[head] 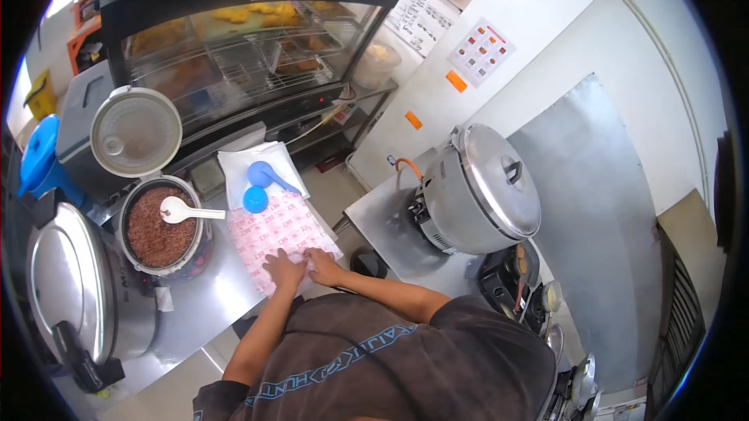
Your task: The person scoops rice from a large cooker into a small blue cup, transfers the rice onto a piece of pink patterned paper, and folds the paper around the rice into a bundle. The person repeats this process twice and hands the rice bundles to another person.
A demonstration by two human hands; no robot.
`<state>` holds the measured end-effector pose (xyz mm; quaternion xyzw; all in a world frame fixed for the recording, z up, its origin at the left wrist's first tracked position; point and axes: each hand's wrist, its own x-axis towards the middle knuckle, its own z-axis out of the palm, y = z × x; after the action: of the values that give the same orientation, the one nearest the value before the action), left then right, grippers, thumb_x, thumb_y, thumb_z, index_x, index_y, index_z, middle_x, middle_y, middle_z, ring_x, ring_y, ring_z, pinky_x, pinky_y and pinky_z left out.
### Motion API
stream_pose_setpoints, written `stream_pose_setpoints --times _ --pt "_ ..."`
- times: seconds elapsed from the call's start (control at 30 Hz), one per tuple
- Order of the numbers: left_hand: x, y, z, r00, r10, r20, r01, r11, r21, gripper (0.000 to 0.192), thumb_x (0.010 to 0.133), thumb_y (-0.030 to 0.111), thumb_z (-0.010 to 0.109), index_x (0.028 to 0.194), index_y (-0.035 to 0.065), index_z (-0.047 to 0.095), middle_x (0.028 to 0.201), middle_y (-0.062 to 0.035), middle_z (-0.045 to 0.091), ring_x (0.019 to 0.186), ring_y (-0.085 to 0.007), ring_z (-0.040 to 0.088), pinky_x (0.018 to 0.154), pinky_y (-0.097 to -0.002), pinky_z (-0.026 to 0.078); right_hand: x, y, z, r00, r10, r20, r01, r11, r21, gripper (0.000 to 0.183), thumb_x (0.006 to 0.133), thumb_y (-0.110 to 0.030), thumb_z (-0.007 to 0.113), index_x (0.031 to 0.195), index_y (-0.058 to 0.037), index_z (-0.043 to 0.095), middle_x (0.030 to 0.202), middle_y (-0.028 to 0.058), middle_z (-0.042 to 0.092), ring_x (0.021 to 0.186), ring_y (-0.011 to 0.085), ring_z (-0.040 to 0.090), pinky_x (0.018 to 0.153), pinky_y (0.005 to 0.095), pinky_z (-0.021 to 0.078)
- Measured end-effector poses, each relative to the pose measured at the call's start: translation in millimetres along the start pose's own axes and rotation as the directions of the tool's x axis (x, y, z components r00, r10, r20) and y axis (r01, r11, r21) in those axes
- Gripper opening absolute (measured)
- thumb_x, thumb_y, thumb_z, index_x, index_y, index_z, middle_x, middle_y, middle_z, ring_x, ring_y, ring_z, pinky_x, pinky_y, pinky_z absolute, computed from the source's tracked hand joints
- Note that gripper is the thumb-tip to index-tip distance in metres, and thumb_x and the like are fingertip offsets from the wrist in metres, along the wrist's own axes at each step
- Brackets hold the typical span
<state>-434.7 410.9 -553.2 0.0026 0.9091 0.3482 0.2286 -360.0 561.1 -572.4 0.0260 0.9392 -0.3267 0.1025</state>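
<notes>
Sheets of pink-and-white printed food wrapping paper [281, 232] lie at the counter's near edge. My left hand [285, 270] grips the near part of the paper with bent fingers. Close beside it, my right hand [323, 266] grips the paper near its right corner. A pale crumpled fold shows between the hands; whether anything is inside cannot be seen. On the paper's far end rests a small blue cup [255, 200]. A blue scoop with a handle [261, 175] lies just beyond, over plain white paper [234, 168].
Left stands an open rice cooker [202, 245] of reddish-brown rice [155, 234] with a white rice paddle [190, 211]. A closed large cooker [70, 286] is nearer. Ahead is a glass food warmer [234, 64]. Right, a lidded metal cooker [480, 187] sits on a steel table [386, 216].
</notes>
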Motion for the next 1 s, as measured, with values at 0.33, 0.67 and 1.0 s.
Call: stream_pose_setpoints --times 0.33,0.67,1.0 --pt "7.3 -85.7 -34.5 0.781 0.622 -0.059 -0.578 0.683 -0.447 0.054 0.059 0.024 0.090 0.099 0.0029 0.060 0.097 -0.0154 0.059 0.092 -0.0328 0.057 0.084 -0.0405 0.050 -24.7 -43.7 23.4 0.994 0.112 -0.008 -0.092 0.851 0.518 0.076 0.083 -0.014 0.089 0.148 0.0000 0.051 0.142 0.0175 0.061 0.136 0.0258 0.056 0.112 0.0389 0.0448" --pt "-60.5 -128.5 -157.7 0.803 0.292 0.519 0.191 0.699 -0.689 0.046 0.090 0.009 0.073 0.134 0.0001 0.066 0.106 -0.0080 0.074 0.094 -0.0171 0.071 0.083 -0.0307 0.058 -51.6 -167.0 35.3 0.955 0.127 0.270 -0.295 0.275 0.915 0.089 0.097 -0.010 0.076 0.163 -0.0061 0.017 0.126 0.0214 0.070 0.117 0.0225 0.067 0.101 0.0398 0.0536" --pt "-154.2 -208.1 -138.0 0.969 -0.143 -0.203 -0.024 0.760 -0.650 0.042 0.094 0.032 0.076 0.115 -0.0042 0.071 0.101 -0.0119 0.074 0.089 -0.0172 0.069 0.079 -0.0337 0.057 -87.2 -246.0 86.5 0.882 0.013 0.471 -0.469 0.125 0.875 0.062 0.101 -0.018 0.073 0.152 0.0034 0.045 0.129 0.0132 0.068 0.113 0.0222 0.069 0.093 0.0402 0.0600"
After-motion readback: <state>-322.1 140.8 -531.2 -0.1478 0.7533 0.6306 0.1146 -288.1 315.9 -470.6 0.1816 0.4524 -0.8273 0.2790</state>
